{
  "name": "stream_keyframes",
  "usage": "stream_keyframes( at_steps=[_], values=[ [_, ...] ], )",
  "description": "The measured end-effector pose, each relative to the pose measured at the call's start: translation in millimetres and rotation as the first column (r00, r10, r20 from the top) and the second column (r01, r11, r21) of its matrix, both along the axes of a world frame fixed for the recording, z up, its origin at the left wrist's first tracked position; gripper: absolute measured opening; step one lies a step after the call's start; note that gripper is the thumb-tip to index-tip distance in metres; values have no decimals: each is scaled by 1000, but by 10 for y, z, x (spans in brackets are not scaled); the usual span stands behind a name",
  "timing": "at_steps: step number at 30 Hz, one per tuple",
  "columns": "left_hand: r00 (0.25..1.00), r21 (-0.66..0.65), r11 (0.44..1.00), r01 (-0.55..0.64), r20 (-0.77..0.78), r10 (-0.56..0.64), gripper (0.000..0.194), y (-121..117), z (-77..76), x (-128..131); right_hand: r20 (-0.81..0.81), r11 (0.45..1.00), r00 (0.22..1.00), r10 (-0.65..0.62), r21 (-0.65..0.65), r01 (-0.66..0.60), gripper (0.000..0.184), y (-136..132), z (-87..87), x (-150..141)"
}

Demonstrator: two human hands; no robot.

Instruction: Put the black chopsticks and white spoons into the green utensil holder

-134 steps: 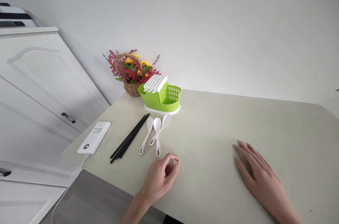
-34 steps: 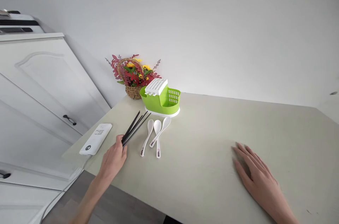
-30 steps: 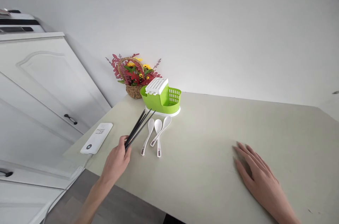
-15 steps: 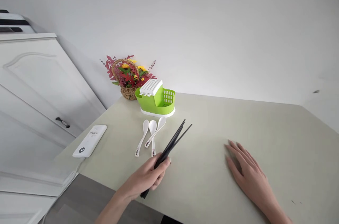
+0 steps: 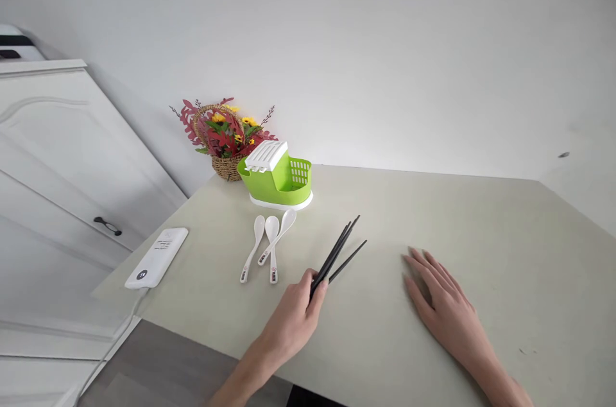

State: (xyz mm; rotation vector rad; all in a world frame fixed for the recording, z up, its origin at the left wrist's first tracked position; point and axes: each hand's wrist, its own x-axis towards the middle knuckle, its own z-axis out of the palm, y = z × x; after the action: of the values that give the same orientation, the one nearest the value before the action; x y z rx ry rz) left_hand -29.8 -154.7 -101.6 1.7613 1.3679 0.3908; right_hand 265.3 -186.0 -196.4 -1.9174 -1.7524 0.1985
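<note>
My left hand [image 5: 294,317] is closed round several black chopsticks [image 5: 334,253] near the front of the table. Their tips point away and to the right, and one stick splays apart from the rest; the lower ends are hidden by the hand. My right hand [image 5: 445,304] lies flat on the table to the right, fingers stretched out, holding nothing. Beyond my left hand lie three white spoons [image 5: 256,241], two of them crossing. Behind the spoons stands a green utensil holder [image 5: 262,187] with a white slotted top and a white base.
A wicker basket of artificial flowers [image 5: 225,167] stands behind the holder, by the wall. On the table's left side lies a white power bank [image 5: 158,258] with a cable. A white cabinet [image 5: 58,156] borders the table [image 5: 409,208] on the left.
My left hand has moved right and a little away with the chopsticks, away from the spoons. The right hand stays flat on the table. The whole view has shifted slightly.
</note>
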Motion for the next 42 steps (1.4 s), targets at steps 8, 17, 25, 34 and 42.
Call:
stream_keyframes(
  at_steps=[8, 17, 25, 34, 42],
  values=[
    [907, 272, 940, 207, -414, -80, 23, 5, -177, 247, -8, 1000, 1000, 6, 11, -6, 53, 17, 22, -8],
    [719, 187, 901, 391, -674, -172, 67, -67, -100, 357, -2, 1000, 1000, -6, 12, 6, 53, 25, 22, -11],
    [680, 165, 910, 380, -717, -154, 93, -80, -47, 472, -2, 1000, 1000, 6, 19, -6, 53, 25, 24, -10],
    [620, 185, 869, 458, -767, -164, 69, -18, -46, 452, -3, 1000, 1000, 7, 16, -7, 53, 23, 24, 0],
    [625, 203, 863, 462, -765, -156, 45, -13, 8, 454, 13, 1000, 1000, 4, 21, -4, 51, 30, 5, 0]
  ],
)
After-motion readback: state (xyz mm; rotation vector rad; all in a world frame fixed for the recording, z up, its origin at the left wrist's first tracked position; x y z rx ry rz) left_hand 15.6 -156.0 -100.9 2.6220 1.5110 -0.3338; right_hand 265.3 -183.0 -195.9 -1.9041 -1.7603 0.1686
